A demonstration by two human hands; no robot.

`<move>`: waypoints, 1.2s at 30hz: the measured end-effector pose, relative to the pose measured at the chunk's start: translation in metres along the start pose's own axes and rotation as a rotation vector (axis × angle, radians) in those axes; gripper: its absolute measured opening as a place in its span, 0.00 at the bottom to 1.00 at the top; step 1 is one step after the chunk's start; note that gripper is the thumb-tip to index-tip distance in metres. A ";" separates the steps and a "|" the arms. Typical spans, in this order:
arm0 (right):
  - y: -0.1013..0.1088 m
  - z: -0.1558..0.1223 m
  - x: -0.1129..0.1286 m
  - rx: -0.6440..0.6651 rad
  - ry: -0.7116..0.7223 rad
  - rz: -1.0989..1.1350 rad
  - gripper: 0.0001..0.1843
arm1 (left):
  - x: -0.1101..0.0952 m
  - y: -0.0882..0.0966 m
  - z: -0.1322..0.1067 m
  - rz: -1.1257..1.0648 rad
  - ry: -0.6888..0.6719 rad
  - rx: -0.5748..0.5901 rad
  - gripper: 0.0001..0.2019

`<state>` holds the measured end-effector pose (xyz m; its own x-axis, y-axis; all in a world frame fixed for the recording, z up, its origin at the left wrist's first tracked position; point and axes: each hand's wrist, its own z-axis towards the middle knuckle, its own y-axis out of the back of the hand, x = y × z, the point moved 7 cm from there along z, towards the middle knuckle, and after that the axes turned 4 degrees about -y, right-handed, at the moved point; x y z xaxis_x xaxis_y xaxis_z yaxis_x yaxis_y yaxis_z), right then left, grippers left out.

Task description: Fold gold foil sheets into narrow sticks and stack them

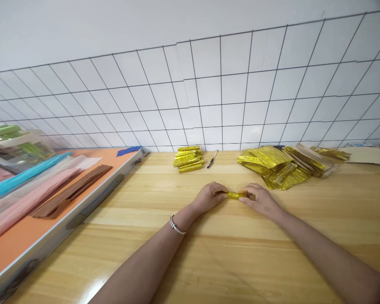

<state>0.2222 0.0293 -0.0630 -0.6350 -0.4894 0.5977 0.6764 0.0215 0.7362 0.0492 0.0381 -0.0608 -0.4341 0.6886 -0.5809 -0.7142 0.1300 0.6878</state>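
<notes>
A small roll of shiny gold crinkled foil paper lies crosswise between my two hands, just over the wooden table. My left hand pinches its left end between thumb and fingers. At the right end, my right hand grips it the same way. Beyond the left hand, several finished-looking gold rolls are stacked by the wall. A loose heap of flat gold foil sheets lies past my right hand. The fingers hide both ends of the held roll.
A pen lies between the roll stack and the foil heap. On the left, an orange-topped box carries brown paper strips, pink paper, a blue roll and a green-lidded clear container. The white tiled wall bounds the back.
</notes>
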 end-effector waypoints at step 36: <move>0.005 -0.002 -0.014 -0.066 -0.143 0.208 0.19 | 0.039 0.043 -0.007 -0.335 0.250 0.029 0.22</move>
<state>0.2351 0.0341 -0.0686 -0.5224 -0.3523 0.7765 0.8182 0.0494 0.5728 -0.0019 0.0654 -0.0570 -0.3032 0.4109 -0.8598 -0.8242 0.3397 0.4530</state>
